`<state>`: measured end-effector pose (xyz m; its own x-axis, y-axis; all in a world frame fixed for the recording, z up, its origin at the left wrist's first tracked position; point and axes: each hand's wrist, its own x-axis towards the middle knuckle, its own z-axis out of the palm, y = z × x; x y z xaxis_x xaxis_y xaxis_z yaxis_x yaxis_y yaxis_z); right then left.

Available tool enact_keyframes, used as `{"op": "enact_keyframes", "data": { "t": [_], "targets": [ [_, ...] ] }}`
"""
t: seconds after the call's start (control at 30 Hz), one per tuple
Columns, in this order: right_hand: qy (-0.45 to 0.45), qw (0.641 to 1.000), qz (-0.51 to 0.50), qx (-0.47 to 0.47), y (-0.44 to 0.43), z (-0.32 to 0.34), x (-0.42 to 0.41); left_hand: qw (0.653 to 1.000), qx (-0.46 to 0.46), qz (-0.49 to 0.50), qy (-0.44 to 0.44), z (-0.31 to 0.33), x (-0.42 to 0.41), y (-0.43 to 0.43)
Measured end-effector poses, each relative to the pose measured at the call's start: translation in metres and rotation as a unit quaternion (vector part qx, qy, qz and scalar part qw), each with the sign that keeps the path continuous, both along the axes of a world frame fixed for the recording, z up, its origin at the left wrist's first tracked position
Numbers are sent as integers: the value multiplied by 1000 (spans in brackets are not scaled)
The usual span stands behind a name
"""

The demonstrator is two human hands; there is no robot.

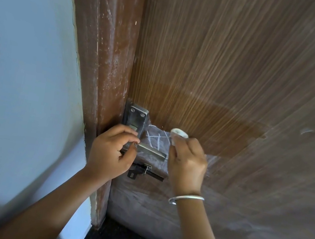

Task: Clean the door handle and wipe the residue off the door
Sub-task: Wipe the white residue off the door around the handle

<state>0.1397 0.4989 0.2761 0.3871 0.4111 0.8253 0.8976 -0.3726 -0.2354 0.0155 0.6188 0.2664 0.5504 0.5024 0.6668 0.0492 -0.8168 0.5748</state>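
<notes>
Left hand point(110, 151) grips the door handle point(151, 151); right hand point(186, 161) pinches a white wad point(179, 133) just beside it. Chalky residue point(156, 140) probably needs wiping next.

No readable text, label, brand or number shows anywhere. The only marks are white crossed scratch-like lines point(156, 140) on the brown wood-grain door point(244, 71), just beside the silver metal lever handle point(152, 152); they form no letters.

Both arms reach forward and up, side by side. Left hand point(113, 149) curls its fingers in, thumb tucked toward the fingertips. Right hand point(186, 161) is raised, fingers pinched closed, wrist bent, bare forearm below.
</notes>
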Motion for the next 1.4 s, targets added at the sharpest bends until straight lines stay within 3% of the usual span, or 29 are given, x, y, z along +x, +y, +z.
{"op": "enact_keyframes", "data": {
  "t": [0.1, 0.37, 0.7, 0.93, 1.13, 1.4],
  "targets": [
    [-16, 999, 3, -41, 1, 2, 0, 1000, 0, -9, 4, 0, -1, 1],
    [5, 998, -61, 32, -36, -3, 15, 1000, -4, -1, -8, -2, -1, 1],
    [-54, 980, 73, -176, 46, 34, -12, 1000, -6, -11, -5, 1, -2, 2],
    [20, 982, 62, -177, 45, 31, -17, 1000, -10, -5, -19, 0, 0, 0],
    [106, 956, 59, -266, 51, 30, -18, 1000, -13, -8, -12, 2, -1, 0],
    [65, 982, 26, -177, 42, 35, -20, 1000, -20, -22, 7, 3, -4, 1]
  ]
}}
